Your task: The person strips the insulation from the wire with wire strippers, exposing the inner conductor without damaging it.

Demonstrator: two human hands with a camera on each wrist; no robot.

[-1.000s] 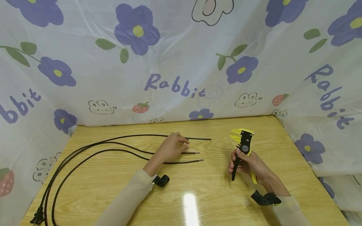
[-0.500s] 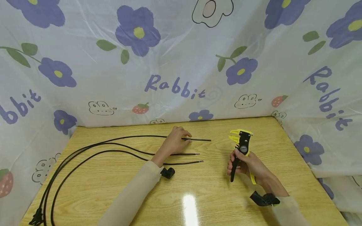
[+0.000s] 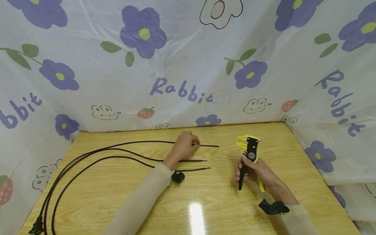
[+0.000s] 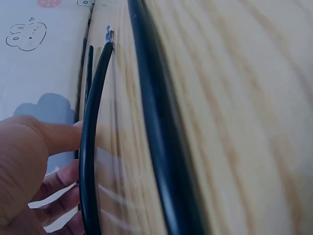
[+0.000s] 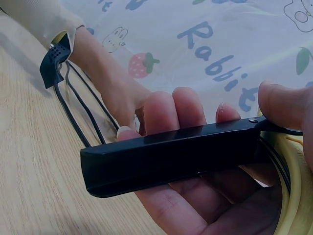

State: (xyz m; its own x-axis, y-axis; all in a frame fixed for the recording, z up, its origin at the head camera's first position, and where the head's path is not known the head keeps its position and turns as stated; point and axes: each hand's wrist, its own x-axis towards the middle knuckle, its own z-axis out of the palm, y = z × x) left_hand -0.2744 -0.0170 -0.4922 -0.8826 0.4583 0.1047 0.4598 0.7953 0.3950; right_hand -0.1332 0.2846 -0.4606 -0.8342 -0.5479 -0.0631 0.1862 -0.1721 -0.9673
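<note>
In the head view, my left hand (image 3: 184, 145) is over the farthest of three black cables (image 3: 210, 146), thumb and fingertips pinching it a short way behind its end. That end shows no bare metal. The two nearer cables, a middle cable (image 3: 191, 160) and a front cable (image 3: 194, 169), pass under my left wrist and end in silvery bare strands. My right hand (image 3: 258, 173) grips a yellow and black wire stripper (image 3: 251, 155) by its handles, its head pointing away and its jaws apart. Close up in the right wrist view, my fingers wrap around the black handle (image 5: 171, 156).
The cables curve left to a black plug (image 3: 37, 225) at the front left of the wooden table (image 3: 223, 202). A printed cloth (image 3: 182, 65) walls off the back and sides. Wrist cameras sit on both arms.
My left hand has shifted slightly right and away along the tabletop, and its fingers have closed on the farthest cable. The right hand with the wire stripper has drifted slightly left.
</note>
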